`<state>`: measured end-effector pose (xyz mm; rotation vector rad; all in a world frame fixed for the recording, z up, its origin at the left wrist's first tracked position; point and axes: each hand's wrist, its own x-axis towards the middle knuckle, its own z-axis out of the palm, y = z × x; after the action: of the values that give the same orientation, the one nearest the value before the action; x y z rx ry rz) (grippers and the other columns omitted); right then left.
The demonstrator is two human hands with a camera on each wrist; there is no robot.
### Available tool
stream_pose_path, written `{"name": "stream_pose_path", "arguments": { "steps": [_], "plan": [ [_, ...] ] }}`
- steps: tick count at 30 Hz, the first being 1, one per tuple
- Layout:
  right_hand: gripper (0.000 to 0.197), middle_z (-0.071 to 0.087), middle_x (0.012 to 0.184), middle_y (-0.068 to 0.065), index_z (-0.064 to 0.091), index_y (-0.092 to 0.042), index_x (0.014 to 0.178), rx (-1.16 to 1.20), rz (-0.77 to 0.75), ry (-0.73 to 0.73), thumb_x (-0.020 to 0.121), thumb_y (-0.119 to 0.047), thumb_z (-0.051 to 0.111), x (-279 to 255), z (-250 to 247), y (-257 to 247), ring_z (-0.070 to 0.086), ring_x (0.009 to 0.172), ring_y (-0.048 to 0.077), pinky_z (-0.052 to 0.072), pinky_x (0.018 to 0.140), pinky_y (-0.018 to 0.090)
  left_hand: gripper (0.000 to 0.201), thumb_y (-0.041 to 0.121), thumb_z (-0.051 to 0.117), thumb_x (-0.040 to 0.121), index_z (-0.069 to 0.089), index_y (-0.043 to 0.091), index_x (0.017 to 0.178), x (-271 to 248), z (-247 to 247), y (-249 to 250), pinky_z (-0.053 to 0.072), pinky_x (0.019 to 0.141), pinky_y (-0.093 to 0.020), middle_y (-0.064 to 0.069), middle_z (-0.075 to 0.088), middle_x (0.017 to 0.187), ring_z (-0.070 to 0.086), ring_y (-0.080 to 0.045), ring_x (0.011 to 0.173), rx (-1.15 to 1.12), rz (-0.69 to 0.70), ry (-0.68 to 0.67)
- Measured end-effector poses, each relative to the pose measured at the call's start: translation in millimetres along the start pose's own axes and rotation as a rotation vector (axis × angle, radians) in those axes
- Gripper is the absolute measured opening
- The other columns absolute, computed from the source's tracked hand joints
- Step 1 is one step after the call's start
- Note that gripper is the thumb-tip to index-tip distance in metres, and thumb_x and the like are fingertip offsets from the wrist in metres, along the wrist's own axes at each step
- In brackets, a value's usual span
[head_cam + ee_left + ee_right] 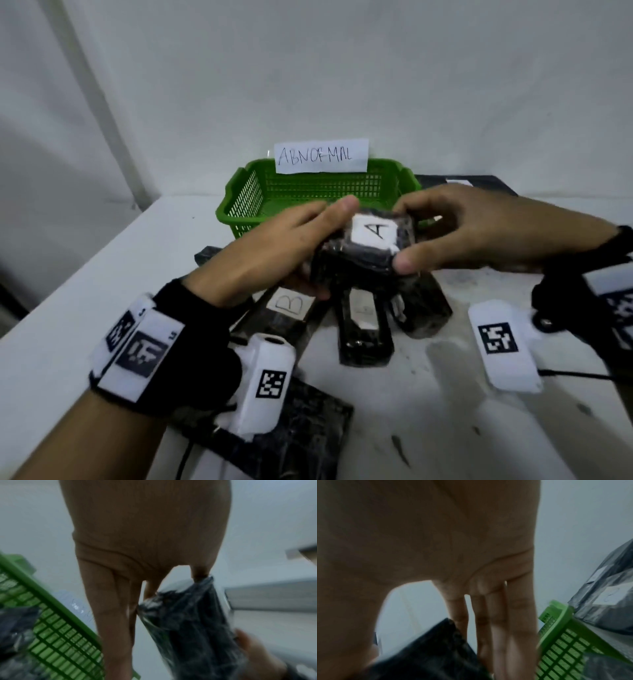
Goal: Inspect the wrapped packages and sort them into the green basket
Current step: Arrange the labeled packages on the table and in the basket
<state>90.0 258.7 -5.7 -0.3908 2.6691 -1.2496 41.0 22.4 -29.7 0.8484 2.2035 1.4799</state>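
we hold the black wrapped package marked "a" above the table, in front of the green basket; our left hand and right hand both grasp it.

"ABNORMAL" is handwritten on a white paper sign fixed to the far rim of the green basket. "A" is marked on the white label of the held package. "B" is written on the label of a package lying on the tabletop.
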Motion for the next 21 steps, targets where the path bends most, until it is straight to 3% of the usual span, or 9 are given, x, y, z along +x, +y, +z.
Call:
{"name": "stream_pose_path", "arguments": {
  "steps": [2, 4, 6, 8, 10, 12, 15, 18, 21],
  "plan": [
    [0.054, 0.077, 0.106, -0.005, 0.073, -0.021, 0.107, 0.079, -0.065, 0.164, 0.062, -0.047, 0.086, 14.8, 6.0, -2.6, 0.076, 0.097, 0.021, 0.060, 0.080, 0.037, 0.058, 0.054, 0.059, 0.082, 0.055, 0.024, 0.131, 7.7, -6.9, -1.2, 0.061, 0.066, -0.033, -0.004, 0.071, 0.117, 0.076, -0.024, 0.083, -0.267, 0.071, 0.186],
    [0.063, 0.077, 0.105, -0.005, 0.071, -0.024, 0.109, 0.147, -0.103, 0.340, 0.057, -0.057, 0.084, 34.7, 16.6, -5.3, 0.075, 0.098, 0.016, 0.062, 0.086, 0.040, 0.063, 0.043, 0.074, 0.081, 0.050, 0.020, 0.134, 18.3, -13.7, -3.6, 0.058, 0.069, -0.029, -0.005, 0.072, 0.110, 0.075, -0.019, 0.081, -0.389, 0.166, 0.351],
    [0.074, 0.076, 0.108, -0.004, 0.066, -0.028, 0.111, 0.164, -0.095, 0.442, 0.054, -0.073, 0.083, 54.9, 26.7, -7.6, 0.074, 0.101, 0.016, 0.059, 0.090, 0.048, 0.060, 0.035, 0.077, 0.081, 0.051, 0.018, 0.132, 27.6, -18.6, -5.1, 0.054, 0.069, -0.025, -0.003, 0.074, 0.106, 0.071, -0.010, 0.078, -0.365, 0.232, 0.459],
    [0.079, 0.074, 0.112, -0.005, 0.062, -0.030, 0.112, 0.157, -0.079, 0.450, 0.054, -0.081, 0.076, 73.2, 35.1, -12.0, 0.072, 0.105, 0.016, 0.057, 0.095, 0.050, 0.049, 0.022, 0.073, 0.088, 0.053, 0.015, 0.132, 35.5, -26.9, -6.3, 0.051, 0.065, -0.019, -0.004, 0.075, 0.103, 0.070, -0.008, 0.079, -0.393, 0.270, 0.526],
    [0.071, 0.075, 0.110, -0.003, 0.061, -0.024, 0.108, 0.236, -0.099, 0.474, 0.061, -0.076, 0.076, 87.9, 40.7, -17.8, 0.071, 0.107, 0.015, 0.056, 0.096, 0.051, 0.044, 0.016, 0.068, 0.092, 0.055, 0.017, 0.134, 41.2, -38.8, -7.2, 0.051, 0.067, -0.018, 0.000, 0.075, 0.101, 0.070, -0.007, 0.085, -0.446, 0.281, 0.534],
    [0.061, 0.075, 0.104, 0.000, 0.060, -0.019, 0.103, 0.368, -0.134, 0.527, 0.065, -0.061, 0.081, 100.4, 41.9, -24.3, 0.072, 0.104, 0.015, 0.057, 0.095, 0.054, 0.050, 0.023, 0.065, 0.089, 0.054, 0.021, 0.138, 45.6, -54.6, -9.7, 0.051, 0.077, -0.024, 0.004, 0.074, 0.110, 0.068, -0.008, 0.097, -0.446, 0.276, 0.496],
    [0.070, 0.076, 0.107, 0.003, 0.058, -0.019, 0.121, 0.445, -0.164, 0.551, 0.061, -0.048, 0.076, 114.9, 38.8, -32.6, 0.075, 0.099, 0.017, 0.061, 0.089, 0.047, 0.057, 0.028, 0.059, 0.091, 0.046, 0.028, 0.146, 50.0, -71.9, -13.7, 0.052, 0.084, -0.033, 0.002, 0.068, 0.128, 0.064, -0.015, 0.115, -0.446, 0.259, 0.394],
    [0.076, 0.075, 0.110, 0.006, 0.054, -0.020, 0.132, 0.490, -0.187, 0.566, 0.064, -0.045, 0.077, 125.8, 38.1, -37.4, 0.075, 0.096, 0.015, 0.060, 0.080, 0.036, 0.069, 0.025, 0.064, 0.086, 0.038, 0.027, 0.151, 54.1, -82.3, -20.1, 0.057, 0.078, -0.035, -0.002, 0.067, 0.130, 0.068, -0.020, 0.112, -0.499, 0.289, 0.306],
    [0.066, 0.074, 0.111, 0.004, 0.057, -0.023, 0.131, 0.463, -0.192, 0.542, 0.073, -0.046, 0.078, 133.1, 37.6, -36.1, 0.075, 0.099, 0.013, 0.061, 0.080, 0.037, 0.070, 0.019, 0.066, 0.082, 0.042, 0.023, 0.147, 58.4, -88.3, -23.3, 0.060, 0.078, -0.037, -0.003, 0.071, 0.123, 0.071, -0.021, 0.105, -0.481, 0.321, 0.309]
  ]
}}
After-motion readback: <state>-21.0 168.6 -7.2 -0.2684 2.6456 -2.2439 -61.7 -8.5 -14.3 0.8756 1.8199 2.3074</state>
